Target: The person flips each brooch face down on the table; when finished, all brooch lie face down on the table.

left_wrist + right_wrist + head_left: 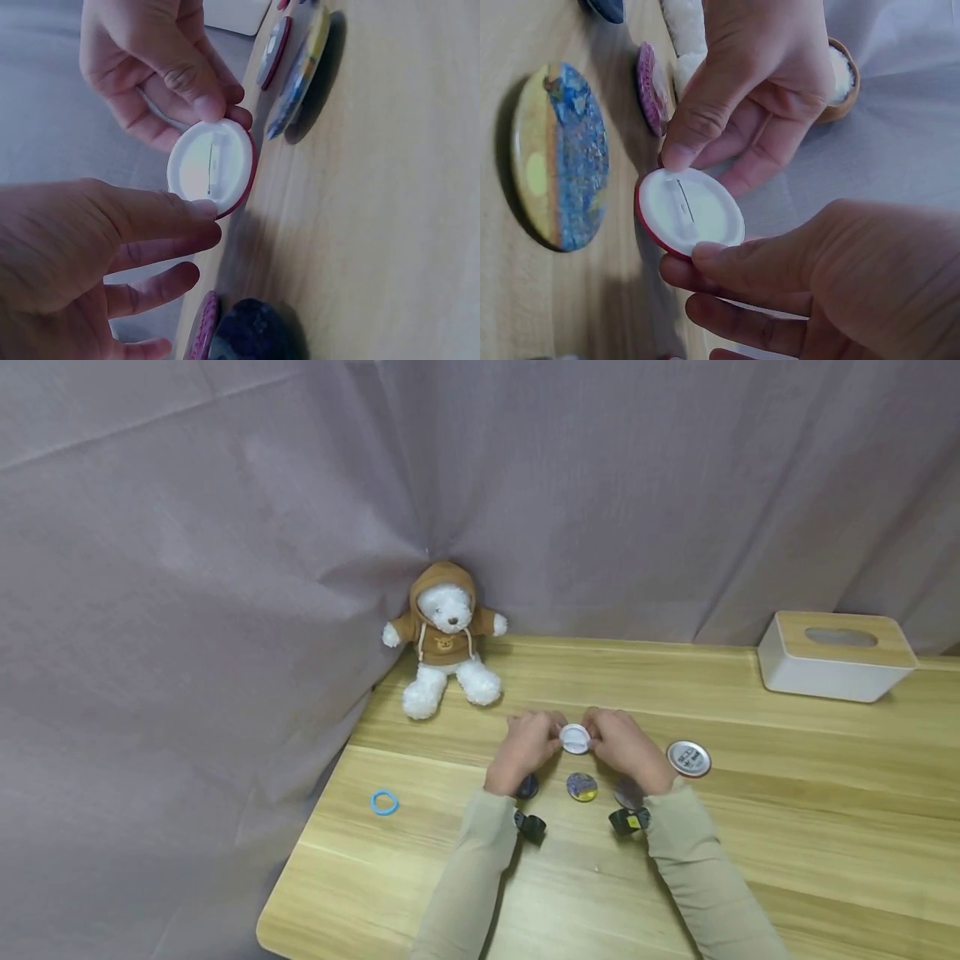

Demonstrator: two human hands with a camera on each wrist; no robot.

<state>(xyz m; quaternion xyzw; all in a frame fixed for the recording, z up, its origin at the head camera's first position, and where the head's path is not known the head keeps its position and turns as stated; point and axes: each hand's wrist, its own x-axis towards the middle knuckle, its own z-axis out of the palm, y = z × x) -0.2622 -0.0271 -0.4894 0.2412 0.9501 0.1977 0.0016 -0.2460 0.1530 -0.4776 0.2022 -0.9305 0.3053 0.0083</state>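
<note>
A round pin badge (575, 739) is held up off the table with its white back and safety pin (684, 202) showing; its rim is red. My left hand (528, 745) pinches one edge between thumb and fingers. On the opposite edge, my right hand (626, 745) pinches it the same way. Below them on the table lies a blue and yellow badge (581, 787). A dark badge (528, 787) sits by the left wrist, with a pink badge (202, 326) near it. Partly covered by the right wrist is a greyish badge (628, 793).
To the right lies a silver disc (688, 759) with dark print. A blue ring (384, 802) is on the left of the table. A white teddy bear (446, 639) in a brown hoodie sits at the back corner; a tissue box (836, 656) stands back right, before a grey curtain (600, 485).
</note>
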